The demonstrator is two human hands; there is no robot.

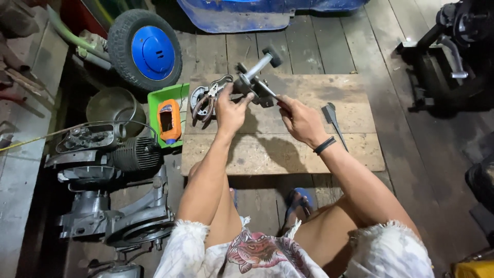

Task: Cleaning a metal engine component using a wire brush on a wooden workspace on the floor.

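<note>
My left hand (pixel 230 109) grips a grey metal machine part (pixel 252 77) with a round shaft and a dark knob at its far end, held above a wooden board (pixel 288 149). My right hand (pixel 300 119) holds a thin screwdriver-like tool (pixel 268 90) whose tip touches the part. A black band circles my right wrist. Pliers (pixel 206 100) and a round brake-shoe plate (pixel 198 98) lie on the board just left of my left hand.
A green tray (pixel 154 98) holds an orange device (pixel 169 121). A small wheel with a blue hub (pixel 146 50) stands behind it. An engine block (pixel 113 154) and casings lie at left. A dark flat tool (pixel 332 117) rests on the board. Machinery stands at right.
</note>
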